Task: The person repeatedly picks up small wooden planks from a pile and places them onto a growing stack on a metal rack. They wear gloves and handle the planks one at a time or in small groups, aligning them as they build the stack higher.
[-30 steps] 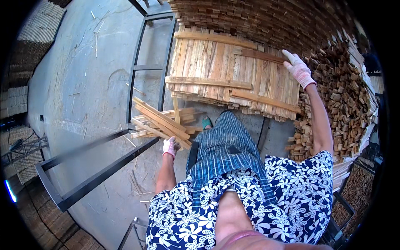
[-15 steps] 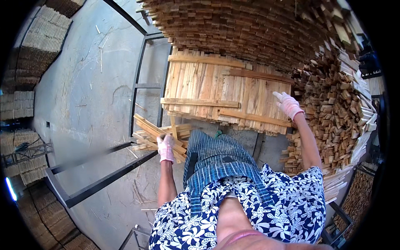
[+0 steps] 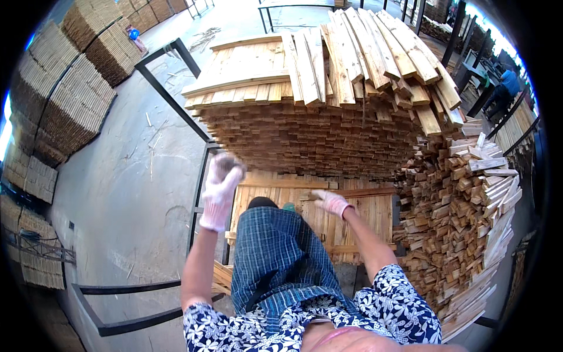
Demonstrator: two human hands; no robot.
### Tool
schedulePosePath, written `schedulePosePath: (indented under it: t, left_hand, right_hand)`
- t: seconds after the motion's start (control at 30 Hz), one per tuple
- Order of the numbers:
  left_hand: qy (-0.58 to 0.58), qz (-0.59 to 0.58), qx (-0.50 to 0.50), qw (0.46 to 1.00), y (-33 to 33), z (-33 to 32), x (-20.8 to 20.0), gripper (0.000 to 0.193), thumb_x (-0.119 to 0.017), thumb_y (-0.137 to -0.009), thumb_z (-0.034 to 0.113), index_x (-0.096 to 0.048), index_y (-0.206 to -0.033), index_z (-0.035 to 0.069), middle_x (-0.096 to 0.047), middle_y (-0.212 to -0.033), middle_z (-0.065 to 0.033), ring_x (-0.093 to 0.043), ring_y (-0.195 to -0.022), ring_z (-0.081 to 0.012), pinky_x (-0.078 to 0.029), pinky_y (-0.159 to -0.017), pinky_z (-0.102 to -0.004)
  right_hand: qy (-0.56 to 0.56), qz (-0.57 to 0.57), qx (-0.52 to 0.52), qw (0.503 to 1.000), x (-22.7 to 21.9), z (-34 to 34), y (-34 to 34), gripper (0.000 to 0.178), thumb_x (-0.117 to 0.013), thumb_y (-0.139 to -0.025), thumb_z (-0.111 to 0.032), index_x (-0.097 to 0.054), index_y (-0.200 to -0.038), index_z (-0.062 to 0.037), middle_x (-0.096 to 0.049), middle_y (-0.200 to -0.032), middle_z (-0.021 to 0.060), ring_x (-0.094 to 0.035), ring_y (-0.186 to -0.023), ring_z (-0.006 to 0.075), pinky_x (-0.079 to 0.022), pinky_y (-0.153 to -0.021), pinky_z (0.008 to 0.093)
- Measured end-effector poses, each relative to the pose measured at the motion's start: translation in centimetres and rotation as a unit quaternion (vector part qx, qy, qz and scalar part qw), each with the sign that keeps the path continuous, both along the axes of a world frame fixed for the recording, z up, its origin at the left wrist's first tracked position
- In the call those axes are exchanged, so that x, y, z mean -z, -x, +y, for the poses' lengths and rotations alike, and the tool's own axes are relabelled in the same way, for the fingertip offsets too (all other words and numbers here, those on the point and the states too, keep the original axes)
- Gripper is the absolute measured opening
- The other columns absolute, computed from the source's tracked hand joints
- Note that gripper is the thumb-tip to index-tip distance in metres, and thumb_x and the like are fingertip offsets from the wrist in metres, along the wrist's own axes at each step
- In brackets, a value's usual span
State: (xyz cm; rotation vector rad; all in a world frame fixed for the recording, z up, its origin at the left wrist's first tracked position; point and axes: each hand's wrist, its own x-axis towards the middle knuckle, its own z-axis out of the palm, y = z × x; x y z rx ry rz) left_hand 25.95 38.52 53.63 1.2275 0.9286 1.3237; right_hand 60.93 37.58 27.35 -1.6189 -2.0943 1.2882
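Observation:
My left hand (image 3: pixel 218 196), in a pale pink work glove with greyish fingertips, is raised beside the black metal frame (image 3: pixel 202 132). Its fingers curl in, blurred, and what they may hold cannot be made out. My right hand (image 3: pixel 332 203), gloved alike, reaches out with fingers extended and nothing in it, above the low layer of boards (image 3: pixel 369 220). A dark crosswise strip (image 3: pixel 366 192) lies beyond its fingertips. One knee under the blue checked apron (image 3: pixel 275 246) is forward, and a black shoe tip (image 3: pixel 262 202) shows over the boards.
A tall stack of boards (image 3: pixel 305 141) rises ahead, with loose planks (image 3: pixel 352 53) on top. Piled board ends (image 3: pixel 451 229) stand at right. A black rail (image 3: pixel 129 290) crosses the floor at left. Two people are far off, one at left (image 3: pixel 135 38), one at right (image 3: pixel 507 82).
My view has tilted up, showing the stack's top. My left hand has left the loose wood strips and risen to the frame. My right hand has shifted left, and a leg has come forward.

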Motion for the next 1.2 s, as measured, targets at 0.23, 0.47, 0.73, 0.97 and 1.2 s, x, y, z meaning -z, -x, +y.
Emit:
schedulePosePath:
  t: [0.23,0.47,0.73,0.97,1.2]
  left_hand:
    - [-0.114,0.339,0.098,0.929,-11.3,28.1,-7.7,0.045,-0.067,-0.094,0.027,-0.054,-0.125,-0.003,-0.064,-0.107,-0.0146,-0.063,-0.096,-0.0218,-0.055,-0.085,-0.0331]
    - [-0.143,0.336,0.160,0.917,-20.3,39.2,-10.1,0.037,-0.067,-0.092,0.011,-0.056,-0.125,-0.005,-0.062,-0.113,-0.0202,-0.063,-0.107,-0.0286,-0.055,-0.096,-0.0392]
    - [-0.039,0.257,0.162,0.952,-19.3,35.0,-10.0,0.036,-0.071,-0.092,0.010,-0.057,-0.124,-0.001,-0.064,-0.111,-0.0111,-0.064,-0.104,-0.0183,-0.054,-0.094,-0.0340]
    - [0.021,0.278,0.245,0.929,-28.2,33.0,-15.3,0.054,-0.069,-0.093,0.031,-0.052,-0.131,-0.003,-0.059,-0.115,-0.0171,-0.061,-0.110,-0.0249,-0.051,-0.097,-0.0374]
    - [0.210,0.488,0.210,0.821,-40.6,32.1,-19.2,0.121,-0.072,-0.077,0.068,-0.010,-0.162,0.009,-0.019,-0.158,-0.0378,-0.018,-0.148,-0.0547,-0.028,-0.118,-0.0580]
  right_hand:
    - [0.010,-0.110,-0.067,0.992,-14.9,14.3,-5.1,0.070,-0.058,-0.096,-0.044,-0.040,-0.155,-0.0103,-0.045,-0.155,0.0192,-0.052,-0.136,0.0326,-0.041,-0.115,0.0375]
    - [0.226,-0.180,0.008,0.957,-18.3,13.1,-3.8,0.067,-0.049,-0.098,-0.047,-0.035,-0.155,-0.0152,-0.050,-0.148,0.0248,-0.056,-0.130,0.0371,-0.044,-0.109,0.0448]
    - [0.308,-0.113,0.008,0.945,-22.4,2.5,0.3,0.064,-0.055,-0.096,-0.047,-0.042,-0.153,-0.0185,-0.046,-0.151,0.0273,-0.051,-0.132,0.0450,-0.040,-0.111,0.0479]
    - [0.209,-0.096,0.075,0.970,-36.5,3.9,-1.1,0.046,-0.051,-0.101,-0.030,-0.049,-0.145,-0.0213,-0.060,-0.119,0.0211,-0.063,-0.107,0.0418,-0.051,-0.093,0.0495]
    - [0.113,0.171,0.172,0.964,-52.8,6.4,-9.9,0.037,-0.058,-0.096,-0.011,-0.065,-0.132,-0.0105,-0.069,-0.123,0.0139,-0.065,-0.116,0.0283,-0.049,-0.104,0.0368]
